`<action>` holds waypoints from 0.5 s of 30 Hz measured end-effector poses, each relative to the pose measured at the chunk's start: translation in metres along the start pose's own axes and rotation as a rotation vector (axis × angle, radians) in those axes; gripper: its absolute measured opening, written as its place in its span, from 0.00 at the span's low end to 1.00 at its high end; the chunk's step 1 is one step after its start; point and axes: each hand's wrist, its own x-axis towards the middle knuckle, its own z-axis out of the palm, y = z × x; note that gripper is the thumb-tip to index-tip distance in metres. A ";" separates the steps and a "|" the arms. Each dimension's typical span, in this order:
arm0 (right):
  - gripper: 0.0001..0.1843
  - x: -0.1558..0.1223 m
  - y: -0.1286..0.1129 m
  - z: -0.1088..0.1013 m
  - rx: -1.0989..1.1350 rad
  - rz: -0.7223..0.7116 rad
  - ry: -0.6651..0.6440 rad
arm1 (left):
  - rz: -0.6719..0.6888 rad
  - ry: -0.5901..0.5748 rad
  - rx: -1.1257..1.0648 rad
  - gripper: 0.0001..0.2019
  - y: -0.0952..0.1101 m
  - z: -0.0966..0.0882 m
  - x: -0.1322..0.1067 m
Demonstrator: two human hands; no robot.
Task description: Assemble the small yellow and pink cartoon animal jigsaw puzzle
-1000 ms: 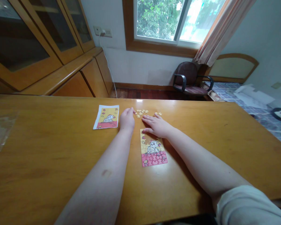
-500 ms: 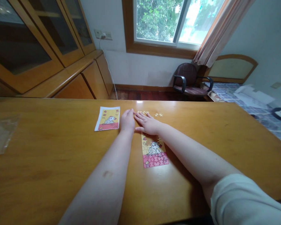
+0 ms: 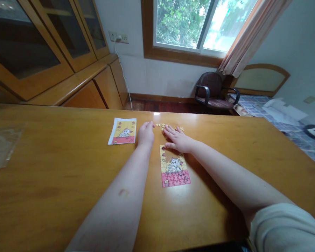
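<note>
A partly assembled jigsaw puzzle [image 3: 176, 178] with a white cartoon animal on pink and yellow lies on the table, with a gap in its upper part. My right hand [image 3: 179, 140] is spread palm down just beyond it, over the puzzle's top right corner. Its fingertips reach loose yellow puzzle pieces [image 3: 163, 125], and more pieces [image 3: 182, 129] show past the fingers. My left hand [image 3: 146, 134] is closed, thumb and fingers together, left of the pieces; whatever it pinches is too small to make out. Beside it lies a printed reference picture [image 3: 124, 132].
A clear plastic bag [image 3: 2, 148] rests at the left of the wooden table [image 3: 68, 168]. Beyond the table's far edge are a cabinet [image 3: 81, 94], an office chair [image 3: 212, 89] and a bed [image 3: 265, 105].
My right hand has slid right, away from my left hand, uncovering the puzzle's top left corner and reaching over the loose pieces. My left hand stays closed. The view has shifted slightly.
</note>
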 end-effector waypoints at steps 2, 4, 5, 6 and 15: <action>0.45 0.006 0.000 0.001 -0.008 0.024 0.013 | 0.003 -0.007 -0.004 0.13 0.000 0.000 0.000; 0.45 0.016 -0.001 0.002 -0.012 0.029 0.008 | 0.006 -0.014 -0.008 0.13 0.000 0.000 0.000; 0.45 0.020 -0.001 0.002 -0.016 0.027 0.003 | 0.007 -0.015 -0.009 0.13 0.000 0.000 0.000; 0.45 0.024 -0.002 0.002 -0.022 0.022 -0.006 | 0.007 -0.015 -0.009 0.13 0.000 0.000 0.000; 0.40 0.007 0.004 -0.004 -0.056 -0.068 -0.089 | 0.001 -0.035 -0.002 0.13 -0.001 0.000 0.000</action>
